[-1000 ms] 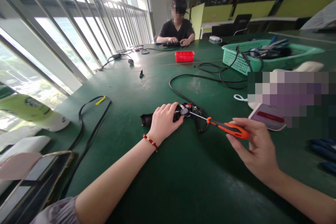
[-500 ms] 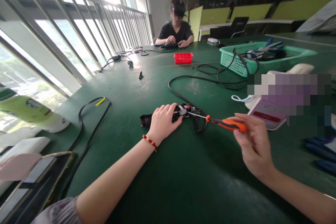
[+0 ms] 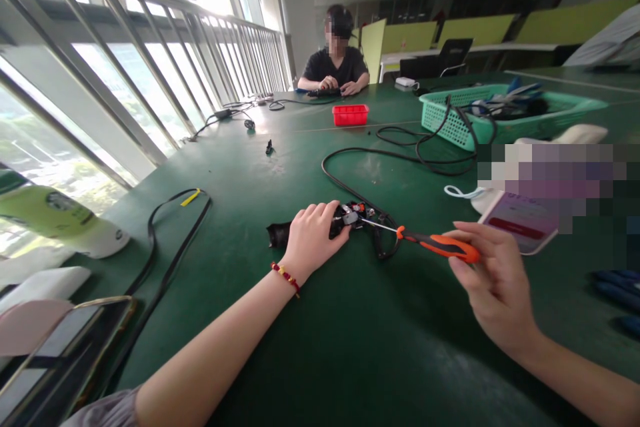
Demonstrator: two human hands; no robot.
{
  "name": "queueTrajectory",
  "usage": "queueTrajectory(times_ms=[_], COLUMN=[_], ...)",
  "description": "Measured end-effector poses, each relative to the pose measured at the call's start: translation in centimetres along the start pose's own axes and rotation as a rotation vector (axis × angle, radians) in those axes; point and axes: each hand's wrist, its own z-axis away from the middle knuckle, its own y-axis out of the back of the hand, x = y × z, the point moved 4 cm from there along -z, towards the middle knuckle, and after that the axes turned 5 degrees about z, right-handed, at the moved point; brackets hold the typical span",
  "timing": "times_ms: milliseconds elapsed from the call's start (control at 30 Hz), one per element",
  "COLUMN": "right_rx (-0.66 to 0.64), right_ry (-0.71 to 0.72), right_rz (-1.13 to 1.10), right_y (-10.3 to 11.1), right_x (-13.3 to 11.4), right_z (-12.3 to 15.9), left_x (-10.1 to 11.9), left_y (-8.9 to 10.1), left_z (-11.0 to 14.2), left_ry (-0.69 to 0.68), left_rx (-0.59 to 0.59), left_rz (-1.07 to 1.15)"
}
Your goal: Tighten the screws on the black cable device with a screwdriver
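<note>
A black cylindrical corded device [image 3: 279, 235] lies on the green table, its right end exposing metal and small red parts. My left hand [image 3: 313, 235] is wrapped over its middle and presses it down, covering much of the body. In my right hand [image 3: 497, 283] the fingertips pinch the end of an orange-and-black screwdriver [image 3: 440, 245]. Its thin shaft points left, and the tip reaches the exposed parts; whether it sits in a screw is too small to tell. A black loop-shaped piece [image 3: 385, 250] lies beside the device, under the shaft.
A black cable [image 3: 345, 152] curls toward a green basket [image 3: 447, 121] of tools. Ahead are a red tray [image 3: 350, 116] and a small black part [image 3: 269, 147]. A phone [image 3: 523, 223] lies right; a strap [image 3: 165, 267], another phone [image 3: 65, 347] and a bottle [image 3: 65, 217] lie left. A person [image 3: 336, 60] sits opposite.
My right fingers have shifted their hold on the screwdriver's handle end, the thumb moving along it. The tip stays at the device. My left hand keeps its place.
</note>
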Motion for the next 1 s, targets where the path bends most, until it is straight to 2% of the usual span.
queueTrajectory(times_ms=[100, 267, 500, 567, 733, 800, 933, 1000], right_rx=[0.004, -0.179, -0.043, -0.043, -0.211, -0.172, -0.016, -0.019], right_ry=[0.033, -0.071, 0.027, 0.04, -0.042, -0.039, 0.041, 0.052], right_rz=[0.017, -0.078, 0.02, 0.028, -0.072, -0.067, 0.009, 0.017], right_y=[0.09, -0.49, 0.0, 0.01, -0.58, -0.46, 0.1, 0.15], right_x=[-0.11, 0.2, -0.01, -0.02, 0.26, 0.25, 0.0, -0.01], right_z=[0.03, 0.11, 0.03, -0.03, -0.01, -0.02, -0.05, -0.06], left_x=[0.02, 0.08, 0.05, 0.02, 0.01, 0.03, 0.05, 0.05], left_y=[0.05, 0.07, 0.05, 0.04, -0.07, -0.16, -0.29, -0.29], left_z=[-0.03, -0.02, -0.05, -0.07, -0.09, -0.1, -0.1, -0.09], left_ry=[0.001, 0.002, 0.006, 0.012, 0.013, 0.008, 0.003, 0.001], left_rx=[-0.007, -0.008, -0.014, -0.018, -0.014, -0.012, -0.002, 0.002], left_rz=[0.005, 0.003, -0.003, -0.009, -0.017, -0.02, -0.023, -0.018])
